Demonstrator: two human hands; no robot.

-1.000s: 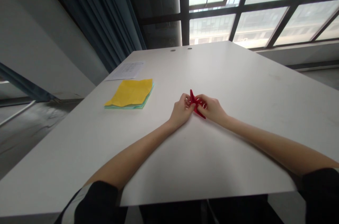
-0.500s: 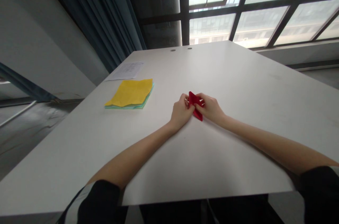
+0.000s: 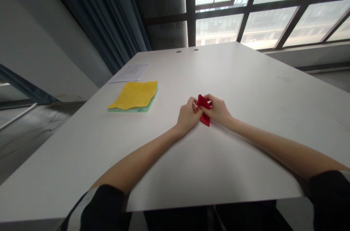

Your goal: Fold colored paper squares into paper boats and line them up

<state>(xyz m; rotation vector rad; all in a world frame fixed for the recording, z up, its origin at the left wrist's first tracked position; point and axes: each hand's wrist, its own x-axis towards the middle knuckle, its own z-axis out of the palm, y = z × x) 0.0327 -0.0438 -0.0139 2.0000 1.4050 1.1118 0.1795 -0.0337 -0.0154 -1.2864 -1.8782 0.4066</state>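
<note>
A small folded piece of red paper (image 3: 205,119) is held between my two hands, just over the white table (image 3: 218,165). From the left, my left hand (image 3: 188,115) pinches it with thumb and fingers closed. On the other side my right hand (image 3: 218,110) grips it too, thumb in front and the fingers curled behind. Both thumbs meet near the paper's middle and cover part of it. Its pointed upper corner and its lower corner show between the hands. The finer folds are hidden by my fingers.
Left of my hands lies a stack of coloured sheets (image 3: 136,96), yellow on top and pale green beneath. Behind it a printed white sheet (image 3: 129,73) rests near the table's left edge. Beyond the far edge are a blue curtain (image 3: 109,16) and windows.
My left hand and the red paper have shifted slightly to the right, and the paper has turned a little. Both hands keep their hold.
</note>
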